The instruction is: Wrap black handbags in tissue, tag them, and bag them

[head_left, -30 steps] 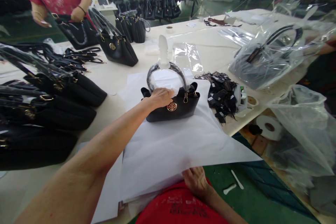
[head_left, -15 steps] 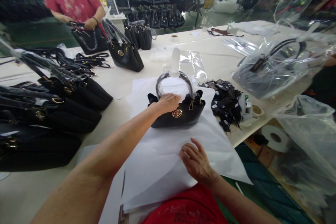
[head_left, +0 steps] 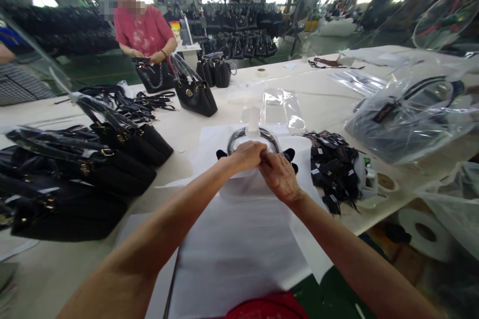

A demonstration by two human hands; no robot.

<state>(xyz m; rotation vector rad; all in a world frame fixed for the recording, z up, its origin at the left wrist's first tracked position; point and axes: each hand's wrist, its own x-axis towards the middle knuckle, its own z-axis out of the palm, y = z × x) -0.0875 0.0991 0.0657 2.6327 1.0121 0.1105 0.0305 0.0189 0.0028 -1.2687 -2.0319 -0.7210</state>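
A black handbag (head_left: pixel 290 154) stands on white paper in front of me, its ring handles (head_left: pixel 235 135) wrapped in clear film. A thin white paper sheet (head_left: pixel 241 188) covers its front, and the dark body shows faintly through it. My left hand (head_left: pixel 249 155) is closed at the bag's top edge, fingers bent over the sheet. Touching it, my right hand (head_left: pixel 280 175) pinches at the same spot with the thumb and fingers together. The exact grip between the fingertips is partly hidden.
Black handbags (head_left: pixel 123 167) crowd the table's left, near a heap of straps (head_left: pixel 138 102). Black tags (head_left: pixel 333 167) lie to the right, beside a plastic-bagged handbag (head_left: pixel 407 119). Clear plastic sleeves (head_left: pixel 282 109) lie behind. Across the table a person (head_left: pixel 144 32) handles another bag.
My right hand has risen from the paper to meet my left at the bag's top. White paper now covers the bag's front and its gold emblem. The view has tilted up.
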